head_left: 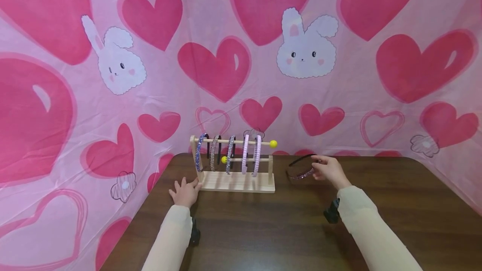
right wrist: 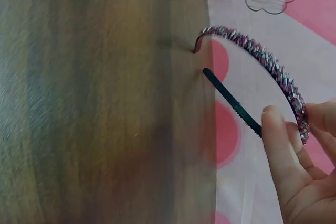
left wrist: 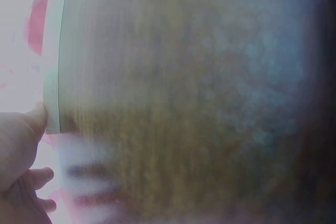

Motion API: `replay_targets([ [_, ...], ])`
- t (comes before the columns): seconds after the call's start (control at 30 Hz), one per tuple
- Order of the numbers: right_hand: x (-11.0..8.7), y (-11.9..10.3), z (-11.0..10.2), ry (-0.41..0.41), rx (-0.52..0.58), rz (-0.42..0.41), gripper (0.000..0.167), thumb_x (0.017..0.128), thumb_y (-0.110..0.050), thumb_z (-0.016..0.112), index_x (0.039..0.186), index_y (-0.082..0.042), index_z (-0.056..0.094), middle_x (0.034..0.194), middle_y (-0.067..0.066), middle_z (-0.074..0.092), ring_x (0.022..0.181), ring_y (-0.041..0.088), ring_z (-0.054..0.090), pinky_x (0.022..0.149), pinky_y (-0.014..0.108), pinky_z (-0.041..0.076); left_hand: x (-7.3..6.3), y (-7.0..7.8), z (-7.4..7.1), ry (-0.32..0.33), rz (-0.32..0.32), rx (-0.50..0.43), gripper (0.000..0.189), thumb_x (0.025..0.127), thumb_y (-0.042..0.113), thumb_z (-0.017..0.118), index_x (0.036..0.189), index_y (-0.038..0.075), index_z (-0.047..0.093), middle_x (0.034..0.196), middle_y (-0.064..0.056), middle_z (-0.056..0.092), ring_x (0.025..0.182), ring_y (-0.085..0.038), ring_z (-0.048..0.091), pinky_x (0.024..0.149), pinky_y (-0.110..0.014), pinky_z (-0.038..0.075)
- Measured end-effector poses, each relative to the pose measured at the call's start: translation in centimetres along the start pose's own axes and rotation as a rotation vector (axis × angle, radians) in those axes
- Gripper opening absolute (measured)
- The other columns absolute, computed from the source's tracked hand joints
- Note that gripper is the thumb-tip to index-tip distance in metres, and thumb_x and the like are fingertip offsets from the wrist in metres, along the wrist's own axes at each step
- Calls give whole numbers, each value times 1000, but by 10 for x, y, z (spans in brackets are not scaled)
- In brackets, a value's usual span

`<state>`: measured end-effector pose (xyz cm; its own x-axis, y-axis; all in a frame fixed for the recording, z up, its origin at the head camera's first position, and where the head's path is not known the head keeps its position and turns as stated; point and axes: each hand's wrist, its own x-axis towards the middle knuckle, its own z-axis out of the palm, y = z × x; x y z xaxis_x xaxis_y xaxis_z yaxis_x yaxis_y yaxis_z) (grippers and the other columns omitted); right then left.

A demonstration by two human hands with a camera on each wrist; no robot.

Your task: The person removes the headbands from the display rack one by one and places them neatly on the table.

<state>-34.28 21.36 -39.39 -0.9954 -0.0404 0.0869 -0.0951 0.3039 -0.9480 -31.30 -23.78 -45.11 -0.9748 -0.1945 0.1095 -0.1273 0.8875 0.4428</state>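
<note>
My right hand [head_left: 330, 171] pinches a headband [right wrist: 262, 55] covered in pink and silver glitter, with a black toothed inner side. It holds the band to the right of a wooden stand [head_left: 238, 183], its two ends pointing towards the stand. Several headbands hang on the stand's upper rod: a blue-purple glittery one [head_left: 198, 154], two silvery ones and two pale pink ones [head_left: 257, 156]. At the stand's left end, my left hand [head_left: 185, 193] has its fingers spread on the table. Its thumb [left wrist: 35, 118] touches the corner of the base.
Yellow balls cap the upper rod [head_left: 273, 144] and the lower rod [head_left: 224, 159]. Brown wood grain covers the table [head_left: 271, 229]. Behind it hangs a pink cloth [head_left: 211, 24] with hearts and rabbits. A dark wrist camera [head_left: 332, 211] sits under the right sleeve.
</note>
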Motion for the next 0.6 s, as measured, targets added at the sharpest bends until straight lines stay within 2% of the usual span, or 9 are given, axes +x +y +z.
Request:
replay_targets([
  [0.2,-4,9,-2,-22,-43,62,32,91,-6,55,115,13,52,86,18,61,59,23,62,62,42,54,-1,1,-1,2,0,6,42,94,28,50,131,8,51,139,-34,26,128,-55,9,95,-70,3],
  [0.4,-9,17,-1,-89,-47,104,27,93,-6,52,108,15,49,71,14,59,55,19,60,56,36,54,-1,1,-1,0,0,12,42,95,28,50,131,8,51,139,-33,27,128,-55,9,95,-70,4],
  [0.6,-11,25,8,-148,-48,138,22,94,-5,48,105,14,49,67,12,60,51,17,59,53,34,54,-1,1,-1,0,2,10,42,94,28,50,131,8,51,138,-34,27,128,-55,9,95,-70,4],
])
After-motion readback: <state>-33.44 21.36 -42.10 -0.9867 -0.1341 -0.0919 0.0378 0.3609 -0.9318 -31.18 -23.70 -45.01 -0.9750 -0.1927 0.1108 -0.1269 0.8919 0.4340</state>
